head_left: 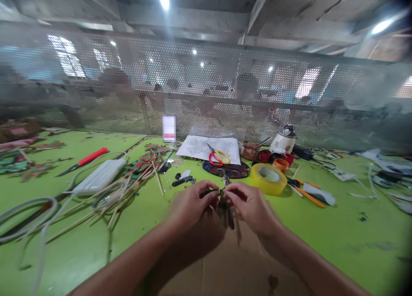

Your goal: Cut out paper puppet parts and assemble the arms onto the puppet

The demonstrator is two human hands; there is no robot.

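Observation:
My left hand (195,201) and my right hand (252,203) meet over a brown cardboard sheet (209,266), fingertips pinched. Between them is a small dark piece (222,193), partly covered by the fingers; its kind is unclear. A thin mottled strip (226,180) rises beside the right fingertips. Just beyond lies a dark, paint-stained oval plate (209,169), with red-and-yellow-handled scissors (219,157) over its edge and the white paper behind. A roll of clear yellow tape (278,182) sits right of my right hand. Small black pieces (183,180) lie beyond my left hand.
On the green table (347,240) are a red-handled knife (92,157), a white power strip (99,175), thin wooden sticks (125,201) and orange-handled pliers (310,195). Drawn paper (193,148), paint pots (280,163) and a white jar (283,140) stand before a perforated metal screen (199,111).

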